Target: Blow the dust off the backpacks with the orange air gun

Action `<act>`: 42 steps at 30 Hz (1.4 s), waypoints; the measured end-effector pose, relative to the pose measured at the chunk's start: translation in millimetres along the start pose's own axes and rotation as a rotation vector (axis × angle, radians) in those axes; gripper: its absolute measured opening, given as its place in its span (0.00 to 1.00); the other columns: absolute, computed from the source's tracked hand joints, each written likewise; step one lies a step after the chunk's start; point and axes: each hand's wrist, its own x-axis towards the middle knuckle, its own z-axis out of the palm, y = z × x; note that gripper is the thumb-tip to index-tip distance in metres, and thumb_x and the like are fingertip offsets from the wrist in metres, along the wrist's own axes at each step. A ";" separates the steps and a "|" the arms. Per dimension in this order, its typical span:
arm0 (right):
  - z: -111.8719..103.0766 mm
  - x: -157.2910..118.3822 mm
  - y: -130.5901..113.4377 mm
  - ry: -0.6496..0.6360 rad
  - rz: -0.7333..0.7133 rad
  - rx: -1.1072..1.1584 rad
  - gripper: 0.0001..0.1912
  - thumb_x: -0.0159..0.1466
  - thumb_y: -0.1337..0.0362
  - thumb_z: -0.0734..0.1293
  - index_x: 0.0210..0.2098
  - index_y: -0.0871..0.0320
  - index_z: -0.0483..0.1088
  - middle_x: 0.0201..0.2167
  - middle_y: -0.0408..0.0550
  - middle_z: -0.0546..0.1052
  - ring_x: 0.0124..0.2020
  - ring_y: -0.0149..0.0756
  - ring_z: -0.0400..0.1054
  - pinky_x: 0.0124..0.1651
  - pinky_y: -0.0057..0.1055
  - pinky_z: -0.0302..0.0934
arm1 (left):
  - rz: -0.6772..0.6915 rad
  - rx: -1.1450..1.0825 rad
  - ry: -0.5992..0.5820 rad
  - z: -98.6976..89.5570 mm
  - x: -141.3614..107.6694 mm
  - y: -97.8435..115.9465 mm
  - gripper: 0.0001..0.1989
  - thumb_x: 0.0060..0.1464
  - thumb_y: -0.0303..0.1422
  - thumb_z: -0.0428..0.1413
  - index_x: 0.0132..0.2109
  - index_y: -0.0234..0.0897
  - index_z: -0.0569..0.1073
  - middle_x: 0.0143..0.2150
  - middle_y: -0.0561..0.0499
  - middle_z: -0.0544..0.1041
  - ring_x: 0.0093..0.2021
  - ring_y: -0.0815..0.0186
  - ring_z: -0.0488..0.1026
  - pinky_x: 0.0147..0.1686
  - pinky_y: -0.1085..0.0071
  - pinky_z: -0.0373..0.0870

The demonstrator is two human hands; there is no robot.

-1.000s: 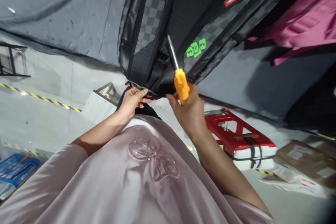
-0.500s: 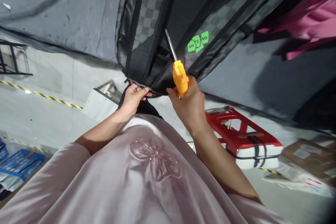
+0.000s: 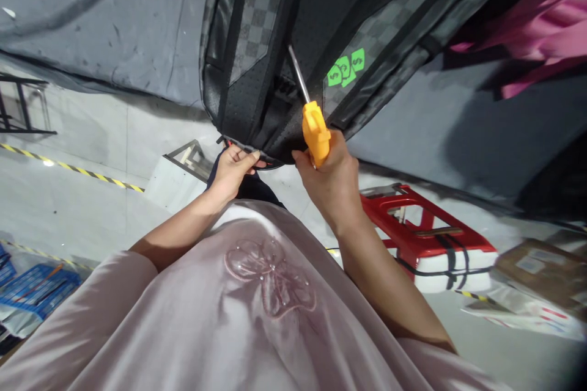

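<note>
A black backpack [image 3: 316, 6] with grey checkered panels lies on the grey-covered table, its near edge toward me. Green stickers [image 3: 345, 67] sit on its right panel. My left hand [image 3: 233, 168] pinches the backpack's near edge between thumb and fingers. Closed around a yellow long-nosed lighter [image 3: 315, 131] is my right hand [image 3: 332, 174]; its thumb is by the bag's edge. The lighter's thin metal nozzle points away from me over the backpack, and I see no flame at its tip.
Pink fabric [image 3: 545, 30] lies on the table [image 3: 458, 140] at the right. Below stand a red stool [image 3: 426, 214] strapped to a white block and a cardboard box [image 3: 541, 269]. Blue packages [image 3: 39, 290] are at lower left. Yellow-black tape [image 3: 73, 166] marks the floor.
The lighter and my right hand have shifted very slightly upward in the view. Otherwise both hands keep the same hold, and the backpack lies almost the same.
</note>
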 end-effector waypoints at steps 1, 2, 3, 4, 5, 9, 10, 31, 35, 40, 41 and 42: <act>0.1 0.2 0.1 0.001 0.001 0.002 0.19 0.61 0.56 0.65 0.50 0.54 0.64 0.35 0.52 0.77 0.37 0.50 0.72 0.40 0.42 0.64 | 0.000 0.003 -0.002 0.2 -0.1 0.0 0.20 0.43 0.37 0.69 0.27 0.37 0.64 0.20 0.58 0.69 0.30 0.67 0.78 0.23 0.78 0.62; 0.2 0.3 0.2 0.002 0.002 0.004 0.19 0.61 0.56 0.65 0.50 0.54 0.64 0.35 0.52 0.77 0.37 0.50 0.72 0.40 0.42 0.64 | 0.003 0.006 -0.002 0.5 -0.2 -0.1 0.20 0.43 0.37 0.69 0.27 0.37 0.64 0.20 0.58 0.69 0.29 0.67 0.78 0.23 0.78 0.62; 0.2 0.4 0.2 0.003 0.002 0.006 0.19 0.61 0.56 0.65 0.50 0.54 0.64 0.35 0.52 0.77 0.37 0.50 0.72 0.40 0.42 0.64 | 0.007 0.009 0.000 0.9 -0.3 -0.2 0.19 0.43 0.37 0.68 0.27 0.37 0.64 0.20 0.59 0.69 0.29 0.68 0.78 0.23 0.78 0.62; 0.2 0.4 0.1 0.002 0.003 0.008 0.18 0.61 0.56 0.65 0.49 0.54 0.64 0.35 0.51 0.77 0.37 0.50 0.72 0.40 0.42 0.64 | 0.011 0.010 0.005 1.2 -0.4 -0.4 0.19 0.43 0.37 0.68 0.26 0.37 0.63 0.20 0.59 0.69 0.29 0.68 0.78 0.22 0.79 0.63; 0.1 0.5 0.0 0.001 0.003 0.009 0.18 0.61 0.56 0.65 0.49 0.54 0.64 0.35 0.51 0.77 0.37 0.49 0.72 0.40 0.42 0.64 | 0.013 0.009 0.012 1.7 -0.5 -0.6 0.20 0.43 0.37 0.68 0.26 0.37 0.63 0.20 0.59 0.68 0.28 0.68 0.78 0.22 0.79 0.63; -0.7 0.9 -0.6 -0.004 0.005 0.015 0.18 0.61 0.56 0.65 0.49 0.55 0.64 0.35 0.51 0.77 0.37 0.50 0.72 0.41 0.42 0.64 | -0.014 0.014 0.033 3.8 -0.5 0.5 0.20 0.43 0.38 0.67 0.25 0.37 0.61 0.21 0.57 0.70 0.27 0.69 0.77 0.23 0.78 0.63; -1.0 1.1 -0.7 -0.006 0.007 0.017 0.18 0.61 0.56 0.65 0.49 0.55 0.64 0.35 0.52 0.77 0.37 0.50 0.72 0.40 0.42 0.64 | -0.023 0.020 0.036 4.4 -0.5 1.2 0.20 0.44 0.38 0.67 0.25 0.37 0.61 0.21 0.57 0.71 0.27 0.69 0.77 0.23 0.78 0.64; -4.1 3.7 0.0 -0.042 0.033 0.022 0.19 0.62 0.56 0.65 0.50 0.54 0.64 0.35 0.52 0.77 0.36 0.50 0.73 0.39 0.43 0.64 | -0.027 -0.001 0.030 7.4 -3.7 5.2 0.18 0.41 0.40 0.67 0.30 0.37 0.66 0.22 0.59 0.69 0.27 0.69 0.76 0.26 0.76 0.70; -4.1 3.5 -0.1 -0.039 0.019 0.027 0.19 0.62 0.56 0.64 0.50 0.54 0.64 0.35 0.51 0.77 0.36 0.50 0.72 0.40 0.43 0.64 | -0.034 0.009 0.037 7.7 -3.1 5.7 0.18 0.42 0.39 0.67 0.30 0.37 0.66 0.22 0.59 0.69 0.27 0.70 0.76 0.26 0.76 0.70; -3.5 4.1 2.1 -0.041 0.014 0.033 0.19 0.62 0.56 0.64 0.50 0.54 0.64 0.35 0.51 0.77 0.36 0.50 0.72 0.39 0.43 0.65 | -0.025 0.008 0.009 5.2 -2.7 4.9 0.18 0.42 0.39 0.67 0.30 0.38 0.65 0.21 0.61 0.67 0.28 0.69 0.77 0.27 0.76 0.70; -3.5 4.2 2.5 -0.041 0.014 0.035 0.19 0.61 0.56 0.64 0.50 0.53 0.64 0.35 0.51 0.77 0.36 0.50 0.73 0.39 0.43 0.65 | -0.021 0.005 0.003 4.3 -2.7 4.7 0.18 0.41 0.39 0.68 0.31 0.38 0.66 0.21 0.61 0.67 0.28 0.68 0.77 0.27 0.76 0.71; -3.6 4.3 2.7 -0.042 0.013 0.036 0.19 0.62 0.56 0.64 0.50 0.53 0.64 0.35 0.51 0.77 0.36 0.50 0.73 0.40 0.43 0.65 | -0.020 0.002 -0.006 3.2 -2.9 4.7 0.19 0.41 0.39 0.68 0.31 0.38 0.66 0.21 0.61 0.68 0.28 0.68 0.77 0.28 0.76 0.71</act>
